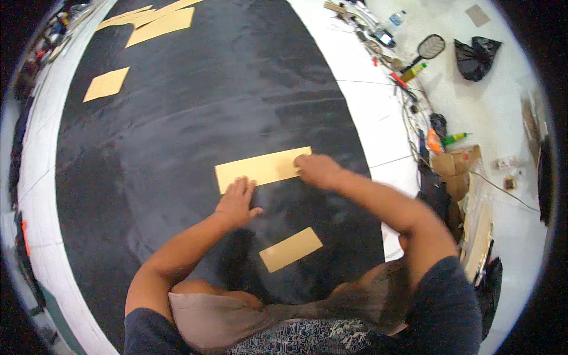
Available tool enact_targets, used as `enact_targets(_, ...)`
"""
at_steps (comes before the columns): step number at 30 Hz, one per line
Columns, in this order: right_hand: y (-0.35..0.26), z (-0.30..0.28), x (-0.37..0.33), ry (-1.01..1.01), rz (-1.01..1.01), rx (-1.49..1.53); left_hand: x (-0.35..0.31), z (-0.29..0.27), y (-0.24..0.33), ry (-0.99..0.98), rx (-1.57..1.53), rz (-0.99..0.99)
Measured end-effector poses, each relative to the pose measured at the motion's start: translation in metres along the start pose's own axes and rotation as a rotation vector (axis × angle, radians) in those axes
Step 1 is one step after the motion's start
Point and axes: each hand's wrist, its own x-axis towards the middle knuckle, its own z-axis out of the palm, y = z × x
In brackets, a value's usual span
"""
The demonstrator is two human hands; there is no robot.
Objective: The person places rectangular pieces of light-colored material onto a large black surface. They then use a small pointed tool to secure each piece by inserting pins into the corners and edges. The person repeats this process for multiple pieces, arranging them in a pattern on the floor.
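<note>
Sheet (171, 118), black and shiny, takes up the most room, with a white layer (384, 139) showing along both long sides. Far off, at the top left, a pile of tan pieces (164, 26) lies on the black. A long tan piece (254, 168) lies on the sheet too, in front of the person, a little tilted. A crumpled black bag (475, 59) sits off to the right. A short tan piece (291, 249) lies tilted near the person's lap, and a squarish tan piece (106, 84) lies by itself on the left. The left hand (236, 201) rests on the long piece's near edge, fingers almost straight, thumb out wide, gripping nothing. The right hand (319, 170) is at the right end, fingers bent and blurry; I cannot tell if they pinch anything.
</note>
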Motion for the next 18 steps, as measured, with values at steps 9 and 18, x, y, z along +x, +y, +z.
enact_targets(9,-0.030,0.129,0.042,0.638,0.177,0.031,0.046,0.001,-0.028,0.189,0.013,-0.072)
enact_targets(18,-0.034,0.137,0.052,0.670,0.216,-0.011,0.053,0.006,-0.043,0.223,-0.004,-0.044)
